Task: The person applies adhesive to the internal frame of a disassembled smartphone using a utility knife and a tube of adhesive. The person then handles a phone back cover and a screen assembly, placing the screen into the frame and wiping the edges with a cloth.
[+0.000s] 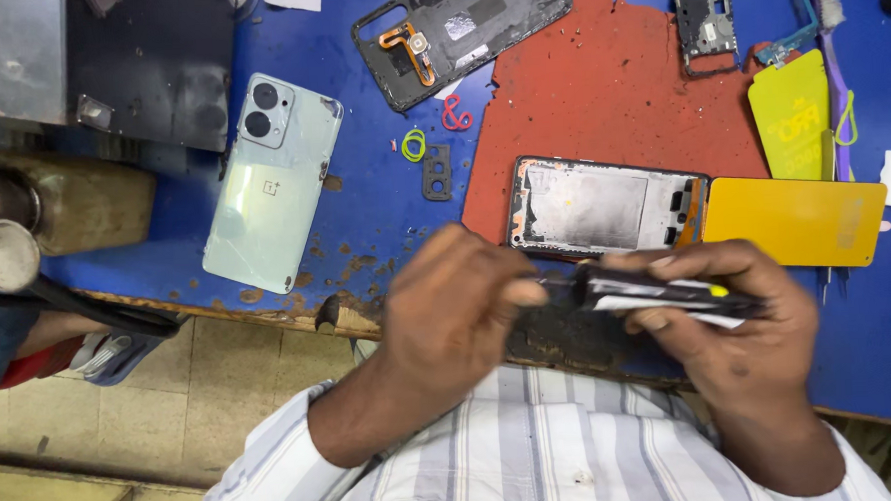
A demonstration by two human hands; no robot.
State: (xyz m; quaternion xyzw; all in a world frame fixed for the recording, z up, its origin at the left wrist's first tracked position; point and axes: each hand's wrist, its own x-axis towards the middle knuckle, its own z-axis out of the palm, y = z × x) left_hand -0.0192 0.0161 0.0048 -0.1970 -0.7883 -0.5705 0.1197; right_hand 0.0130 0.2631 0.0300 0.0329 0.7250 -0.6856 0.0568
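Black and edge-on, a thin phone part (pixel 668 296) sits low right of centre in the head view, clamped by the right hand (pixel 739 318); the left hand (pixel 458 315) pinches its near end. The work looks midway, as the mint back cover (pixel 272 183), stripped frame (pixel 604 205) and black housing (pixel 461 34) lie apart on the blue bench (pixel 383 203).

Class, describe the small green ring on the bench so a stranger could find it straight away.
Start at the blue bench and find the pale green phone back lying camera-side up. Just right of it lies the green ring, beside a red loop. It is the only yellow-green loop there, above a small dark frame.
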